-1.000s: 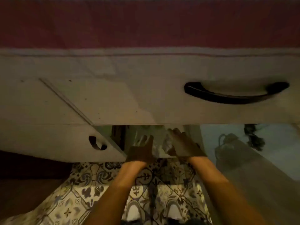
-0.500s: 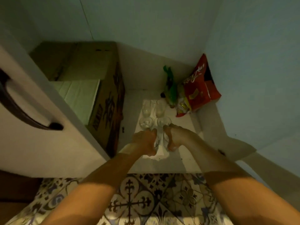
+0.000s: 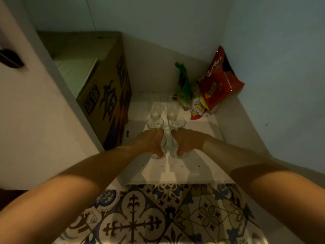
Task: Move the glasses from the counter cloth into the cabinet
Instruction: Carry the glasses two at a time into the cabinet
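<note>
Now placing: your left hand (image 3: 152, 142) and right hand (image 3: 186, 142) each clasp a glass on the cabinet floor (image 3: 182, 171), just behind four others; next, release gently.

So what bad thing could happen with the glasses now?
1. The left hand and right hand each hold a glass, nearly side by side, so the two could clink together.
2. Four glasses already stand right behind, so pushing further in might knock them.
3. The red snack bag leans toward that row and could slump onto it.
</note>
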